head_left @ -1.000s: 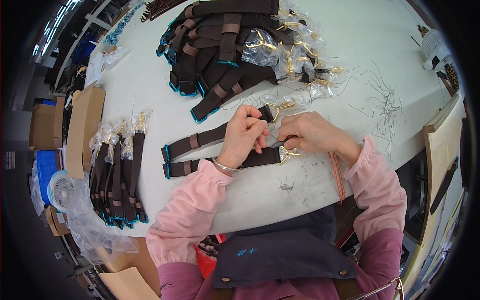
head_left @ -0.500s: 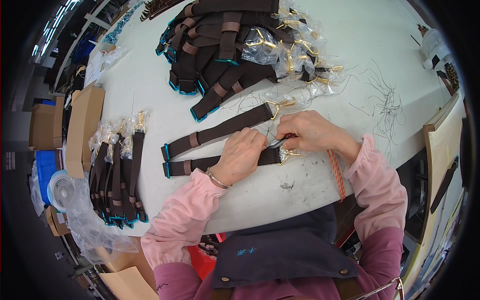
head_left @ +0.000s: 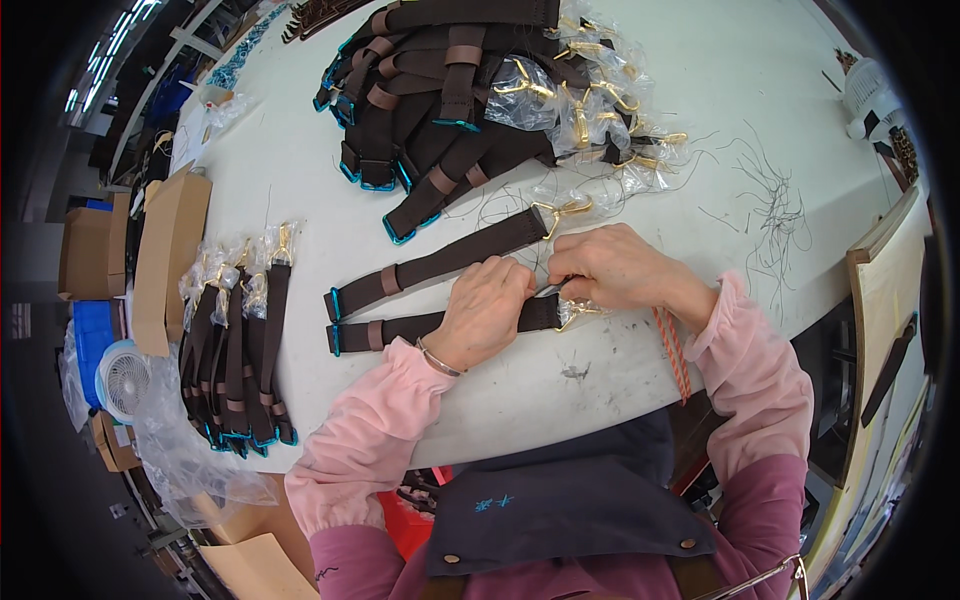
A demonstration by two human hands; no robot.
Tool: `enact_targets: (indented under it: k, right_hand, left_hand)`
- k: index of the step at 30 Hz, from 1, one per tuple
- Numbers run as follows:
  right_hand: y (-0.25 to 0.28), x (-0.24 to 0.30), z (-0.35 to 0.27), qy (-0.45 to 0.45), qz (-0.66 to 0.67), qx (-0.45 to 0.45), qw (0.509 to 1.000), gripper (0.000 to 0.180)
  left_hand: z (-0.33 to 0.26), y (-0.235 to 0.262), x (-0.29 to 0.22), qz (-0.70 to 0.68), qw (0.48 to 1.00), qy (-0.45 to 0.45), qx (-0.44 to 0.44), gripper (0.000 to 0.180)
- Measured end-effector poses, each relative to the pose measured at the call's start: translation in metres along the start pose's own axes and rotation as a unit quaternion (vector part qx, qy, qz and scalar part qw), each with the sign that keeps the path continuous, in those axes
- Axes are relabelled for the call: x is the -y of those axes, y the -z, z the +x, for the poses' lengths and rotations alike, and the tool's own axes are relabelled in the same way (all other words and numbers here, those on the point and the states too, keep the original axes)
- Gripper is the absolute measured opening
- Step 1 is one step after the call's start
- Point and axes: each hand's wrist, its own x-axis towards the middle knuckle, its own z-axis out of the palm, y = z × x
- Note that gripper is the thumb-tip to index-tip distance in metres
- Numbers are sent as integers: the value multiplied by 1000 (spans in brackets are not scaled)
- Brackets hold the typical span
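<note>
A dark brown strap lies across the table in front of me, with a brown keeper loop, a blue-covered buckle at its left end and a gold hook in clear plastic at its right. Over this strap my left hand is closed in a pinch, its fingertips near the right hand; what they hold is hidden. My right hand is closed around small thread snips, mostly covered by its fingers, just above the strap's hook end. A second similar strap lies just beyond, apart from the hands.
A large heap of straps with plastic-wrapped gold hooks lies at the far side. A smaller bunch is on the left. Loose threads lie at the right. An orange striped cord hangs below my right wrist.
The right hand has turned and shifted slightly left, so the snips' reddish handle, visible before, is now covered. The left hand and the straps stay almost in place.
</note>
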Motion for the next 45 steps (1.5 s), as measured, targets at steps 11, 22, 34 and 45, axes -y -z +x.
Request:
enact_targets:
  k: [11, 22, 34, 45]
  right_hand:
    - [-7, 14, -51, -64, 45, -79, 994, 22]
    - [8, 13, -57, -146, 375, -83, 912, 15]
    - [-14, 29, -16, 17, -3, -104, 994, 27]
    - [-4, -33, -55, -108, -284, -264, 915, 35]
  left_hand:
    - [-39, 45, 6, 23, 998, 28, 43, 41]
    - [-73, 72, 22, 68, 996, -36, -49, 15]
    - [-111, 60, -8, 138, 987, -8, 85, 27]
    - [-27, 46, 59, 181, 982, 1, -55, 30]
